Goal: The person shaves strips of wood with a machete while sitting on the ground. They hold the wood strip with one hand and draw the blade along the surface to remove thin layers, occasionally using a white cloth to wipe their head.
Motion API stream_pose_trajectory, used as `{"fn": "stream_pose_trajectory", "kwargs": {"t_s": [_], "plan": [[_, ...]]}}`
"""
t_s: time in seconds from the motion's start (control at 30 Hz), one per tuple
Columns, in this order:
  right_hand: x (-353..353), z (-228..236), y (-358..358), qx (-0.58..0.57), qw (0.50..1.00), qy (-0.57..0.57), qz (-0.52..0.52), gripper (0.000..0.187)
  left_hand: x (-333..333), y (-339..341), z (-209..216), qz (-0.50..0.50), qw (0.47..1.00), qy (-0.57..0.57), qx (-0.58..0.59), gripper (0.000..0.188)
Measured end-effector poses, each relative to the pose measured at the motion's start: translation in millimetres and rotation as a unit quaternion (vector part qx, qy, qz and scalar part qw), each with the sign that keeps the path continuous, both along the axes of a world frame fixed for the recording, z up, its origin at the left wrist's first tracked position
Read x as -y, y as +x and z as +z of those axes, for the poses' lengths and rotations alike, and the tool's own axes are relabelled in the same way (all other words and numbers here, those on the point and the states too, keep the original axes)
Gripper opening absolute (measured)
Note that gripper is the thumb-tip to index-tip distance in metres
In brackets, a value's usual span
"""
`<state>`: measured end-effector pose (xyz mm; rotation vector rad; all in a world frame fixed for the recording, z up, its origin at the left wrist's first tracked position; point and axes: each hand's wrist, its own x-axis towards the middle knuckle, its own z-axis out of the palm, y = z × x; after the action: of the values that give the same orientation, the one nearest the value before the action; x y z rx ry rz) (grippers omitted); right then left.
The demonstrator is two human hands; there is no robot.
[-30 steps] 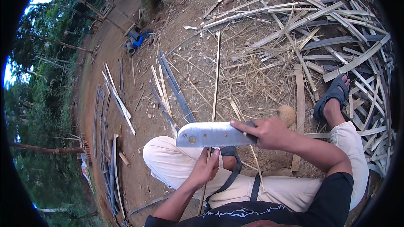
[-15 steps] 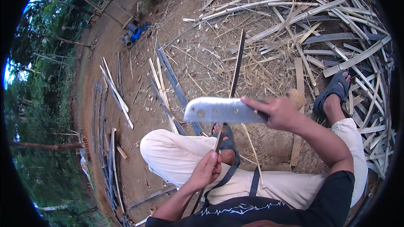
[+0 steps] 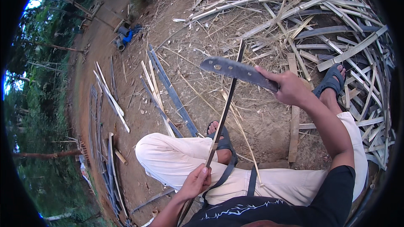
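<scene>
1. Our left hand pinches a long dark strip between thumb and curled fingers, above our pale trousers.
2. The strip slants from beside our black shirt, past one sandal, out above the bare ground.
3. Our right hand grips a broad, holed knife, its fingers curled closed, the index finger stretched along the blade.
4. The knife crosses the strip's upper part; we cannot tell whether they touch.
5. A heap of pale slats lies to our right.
</scene>
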<state>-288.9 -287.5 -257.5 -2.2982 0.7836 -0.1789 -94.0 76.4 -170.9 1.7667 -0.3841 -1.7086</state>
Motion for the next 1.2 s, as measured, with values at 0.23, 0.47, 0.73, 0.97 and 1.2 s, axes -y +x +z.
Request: {"fn": "stream_pose_trajectory", "kwargs": {"t_s": [0.23,0.47,0.73,0.97,1.2], "plan": [[15.9,-9.4,-10.0,0.019,0.993,0.096,-0.068,0.076,-6.6,5.1,2.1,-0.026,0.999,0.016,0.034,0.037],[44.5,-44.7,-32.9,0.091,0.989,0.053,-0.108,0.072,-20.9,8.8,2.1,-0.031,0.999,0.019,0.003,0.042],[10.0,-50.8,-15.4,0.099,0.988,0.063,-0.101,0.075,33.8,12.1,10.2,0.071,0.988,0.054,-0.128,0.055],[-96.2,-5.1,20.8,0.127,0.983,-0.055,0.117,0.078,82.3,33.1,8.7,0.146,0.981,-0.001,-0.132,0.05],[-103.8,3.4,24.1,0.17,0.973,-0.103,0.114,0.077,86.1,23.2,3.2,0.153,0.977,0.003,-0.151,0.043]]}}
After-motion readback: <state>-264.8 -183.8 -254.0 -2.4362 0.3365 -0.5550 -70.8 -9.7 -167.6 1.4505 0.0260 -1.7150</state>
